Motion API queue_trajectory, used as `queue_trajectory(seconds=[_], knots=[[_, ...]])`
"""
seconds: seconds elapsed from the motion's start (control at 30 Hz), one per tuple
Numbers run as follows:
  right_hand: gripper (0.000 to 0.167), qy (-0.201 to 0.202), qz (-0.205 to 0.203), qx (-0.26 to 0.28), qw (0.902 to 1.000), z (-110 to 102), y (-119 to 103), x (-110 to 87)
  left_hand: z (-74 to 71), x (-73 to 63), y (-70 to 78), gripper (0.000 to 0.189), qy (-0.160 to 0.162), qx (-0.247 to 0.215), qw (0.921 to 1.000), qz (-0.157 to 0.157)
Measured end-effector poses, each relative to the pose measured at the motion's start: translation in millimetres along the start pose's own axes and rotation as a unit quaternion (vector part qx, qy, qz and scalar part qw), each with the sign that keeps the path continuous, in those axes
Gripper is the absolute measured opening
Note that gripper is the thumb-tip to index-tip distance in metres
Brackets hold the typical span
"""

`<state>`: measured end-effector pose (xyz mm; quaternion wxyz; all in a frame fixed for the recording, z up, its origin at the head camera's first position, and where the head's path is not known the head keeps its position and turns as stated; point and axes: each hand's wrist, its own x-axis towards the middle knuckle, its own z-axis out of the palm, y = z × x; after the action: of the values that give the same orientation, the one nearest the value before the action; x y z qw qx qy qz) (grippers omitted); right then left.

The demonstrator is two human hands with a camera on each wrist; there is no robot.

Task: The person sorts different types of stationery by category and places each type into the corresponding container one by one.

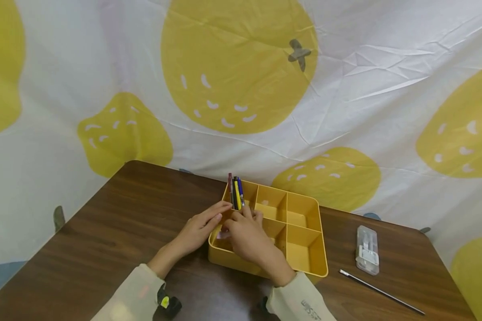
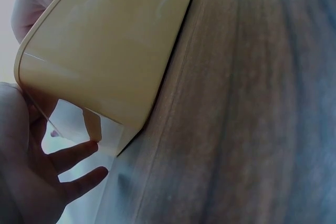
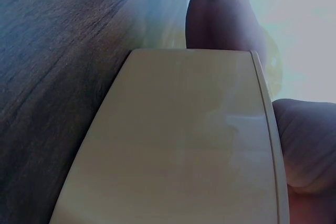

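A yellow divided desk organizer (image 1: 234, 262) stands on the table, and several pens (image 1: 236, 194) lean upright in its back-left compartment. My left hand (image 1: 197, 229) touches the organizer's left side with its fingers fairly straight. In the left wrist view the left hand (image 2: 39, 174) has spread fingers by the organizer's wall (image 2: 105, 40). Over the front-left compartment, my right hand (image 1: 247, 234) reaches down with bent fingers, its fingertips partly hidden. A small pale item (image 1: 223, 234) shows beside its thumb; whether the hand pinches it is unclear. The right wrist view mostly shows the organizer's outer wall (image 3: 168, 129).
Right of the organizer lies a clear plastic case (image 1: 367, 249) with pale contents. A dark pencil (image 1: 381, 292) with a white end lies in front of it. Behind the brown wooden table (image 1: 116, 223) hangs a white cloth (image 1: 377, 111) with yellow fruit prints.
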<state>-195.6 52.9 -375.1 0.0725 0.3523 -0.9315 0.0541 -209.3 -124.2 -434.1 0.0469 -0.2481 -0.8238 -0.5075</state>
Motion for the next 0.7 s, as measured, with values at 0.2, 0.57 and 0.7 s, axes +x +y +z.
queue_trajectory(seconds=[0.2,0.57,0.7], knots=[[0.009,-0.002,0.010,0.004,0.9999,0.7,-1.9,-1.0,1.8,-1.3,2.0,0.040,-0.001,0.006,1.0000,0.000],[0.015,0.017,0.012,0.014,0.9997,3.7,-0.7,2.1,0.3,0.0,-0.6,0.038,0.008,0.015,0.9998,0.006],[0.019,0.028,0.014,0.024,0.9992,4.0,-0.3,1.6,0.0,-0.2,-1.1,0.038,0.008,0.015,0.9998,0.006]])
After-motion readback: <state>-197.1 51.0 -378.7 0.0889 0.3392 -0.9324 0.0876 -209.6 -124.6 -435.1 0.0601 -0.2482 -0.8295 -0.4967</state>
